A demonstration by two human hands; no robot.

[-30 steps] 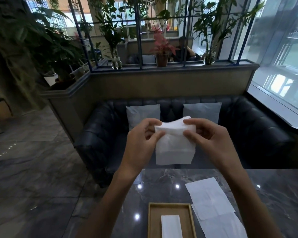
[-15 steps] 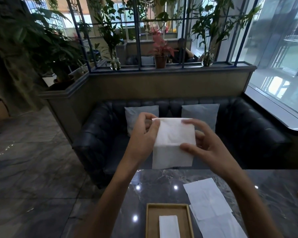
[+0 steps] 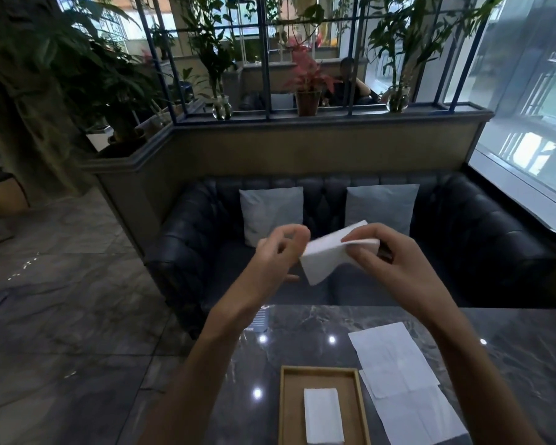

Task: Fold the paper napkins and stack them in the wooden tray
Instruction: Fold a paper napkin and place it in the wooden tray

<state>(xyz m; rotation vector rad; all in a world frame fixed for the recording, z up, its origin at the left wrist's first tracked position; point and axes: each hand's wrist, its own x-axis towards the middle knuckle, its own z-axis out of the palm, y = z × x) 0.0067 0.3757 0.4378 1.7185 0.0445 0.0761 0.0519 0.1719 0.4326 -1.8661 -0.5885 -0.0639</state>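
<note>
up in the air, the right hand pinches a folded white napkin. the left hand is loosely open beside it, blurry. one folded napkin lies in the wooden tray, cut off below.

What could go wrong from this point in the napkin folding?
The right hand alone pinches the folded napkin in mid-air; the left hand looks off it, so the fold may spring open. The unfolded napkins lie close beside the wooden tray, so a descending forearm might sweep them.
</note>
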